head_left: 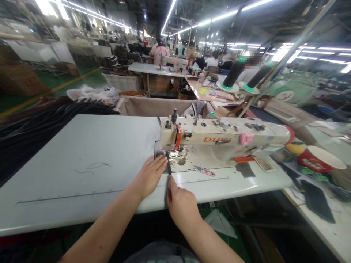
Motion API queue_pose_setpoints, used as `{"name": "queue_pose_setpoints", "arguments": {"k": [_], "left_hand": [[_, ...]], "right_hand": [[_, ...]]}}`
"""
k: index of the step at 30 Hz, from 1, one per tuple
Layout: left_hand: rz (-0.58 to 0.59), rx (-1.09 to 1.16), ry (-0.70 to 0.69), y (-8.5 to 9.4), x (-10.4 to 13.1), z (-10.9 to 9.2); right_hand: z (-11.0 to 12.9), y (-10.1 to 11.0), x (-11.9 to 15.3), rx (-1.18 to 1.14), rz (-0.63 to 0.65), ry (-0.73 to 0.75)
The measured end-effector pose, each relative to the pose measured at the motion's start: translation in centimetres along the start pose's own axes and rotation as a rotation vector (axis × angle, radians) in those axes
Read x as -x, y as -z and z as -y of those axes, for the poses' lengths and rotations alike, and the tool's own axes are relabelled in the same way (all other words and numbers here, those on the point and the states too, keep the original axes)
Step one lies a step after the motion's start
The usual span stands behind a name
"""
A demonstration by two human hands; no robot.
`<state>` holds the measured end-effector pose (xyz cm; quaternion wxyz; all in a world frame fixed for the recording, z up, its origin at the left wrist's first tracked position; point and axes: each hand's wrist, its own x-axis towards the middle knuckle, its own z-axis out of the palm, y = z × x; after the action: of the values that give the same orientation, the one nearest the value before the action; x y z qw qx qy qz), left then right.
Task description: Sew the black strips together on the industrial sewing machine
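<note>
A narrow black strip (169,168) runs from the needle area of the sewing machine (203,140) toward the table's front edge. My left hand (151,175) lies flat with fingers stretched out, its fingertips beside the presser foot at the strip's left side. Closer to me, my right hand (182,202) pinches the strip between thumb and fingers at the table edge. Pink-handled thread snips (205,171) rest on the machine bed, right of the strip. Part of the strip under my fingers is hidden.
Loose thread (95,166) lies on the white sewing table (68,146). Bundles of black strips (55,124) hang beyond its left edge. Behind stands a fabric-lined bin (148,106). Thread cones (233,75), a fan (290,89) and a red-and-white tub (320,159) are to the right.
</note>
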<state>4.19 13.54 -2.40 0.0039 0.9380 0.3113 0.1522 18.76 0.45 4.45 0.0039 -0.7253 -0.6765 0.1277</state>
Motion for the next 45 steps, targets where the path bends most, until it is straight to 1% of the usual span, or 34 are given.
{"name": "queue_pose_setpoints", "arguments": {"k": [4, 7, 10, 13, 15, 17, 19, 21, 23, 25, 27, 30, 32, 34, 38, 40, 42, 45], "left_hand": [[-0.053, 0.042, -0.037, -0.1, -0.1, -0.1], [-0.103, 0.097, -0.039, 0.0, -0.3, -0.4], [-0.143, 0.145, -0.041, 0.3, -0.2, -0.6], [-0.155, 0.172, -0.074, 0.7, -0.1, -0.9], [-0.157, 0.167, -0.118, 0.9, 0.0, -1.0], [-0.159, 0.134, -0.152, 1.0, -0.1, -1.2], [-0.146, 0.094, -0.157, 1.1, -0.5, -1.4], [-0.115, 0.072, -0.130, 1.2, -1.1, -1.6], [-0.087, 0.058, -0.096, 1.4, -1.7, -1.7], [-0.088, 0.040, -0.067, 1.4, -2.1, -1.8], [-0.116, 0.024, -0.054, 1.1, -2.3, -1.9], [-0.174, 0.012, -0.054, 0.6, -2.1, -1.9], [-0.199, 0.013, -0.071, 0.3, -1.9, -2.0], [-0.215, 0.025, -0.075, 0.1, -1.7, -2.0], [-0.206, 0.068, -0.037, 0.0, -1.6, -2.0], [-0.190, 0.079, -0.029, -0.1, -1.5, -2.0], [-0.182, 0.084, -0.022, -0.2, -1.4, -2.0], [-0.170, 0.091, 0.001, -0.2, -1.4, -2.0]], "right_hand": [[0.0, 0.1, 0.0, 0.000, 0.003, -0.012], [-0.1, 0.2, 0.1, -0.027, 0.004, -0.014], [-0.2, 0.2, 0.5, -0.097, -0.009, -0.021], [-0.5, 0.1, 0.8, -0.220, -0.050, -0.057], [-0.7, 0.0, 1.0, -0.388, -0.090, -0.113], [-1.0, -0.1, 1.3, -0.714, -0.083, -0.173], [-1.1, -0.2, 1.7, -1.054, -0.018, -0.191], [-1.3, -0.2, 2.2, -1.331, 0.065, -0.165], [-1.4, -0.4, 2.7, -1.513, 0.092, -0.158], [-1.5, -0.7, 2.7, -1.632, 0.078, -0.187], [-1.4, -1.2, 2.2, -1.651, 0.052, -0.215], [-1.2, -1.7, 1.1, -1.701, 0.062, -0.234], [-1.2, -1.6, 0.8, -1.761, 0.109, -0.241], [-1.5, -1.2, 0.9, -1.811, 0.194, -0.231], [-2.2, -0.6, 2.3, -1.838, 0.382, -0.162], [-2.5, -0.6, 3.3, -1.777, 0.424, -0.103], [-2.6, -0.8, 4.5, -1.663, 0.411, -0.056], [-2.7, -1.3, 6.1, -1.557, 0.340, -0.030]]}}
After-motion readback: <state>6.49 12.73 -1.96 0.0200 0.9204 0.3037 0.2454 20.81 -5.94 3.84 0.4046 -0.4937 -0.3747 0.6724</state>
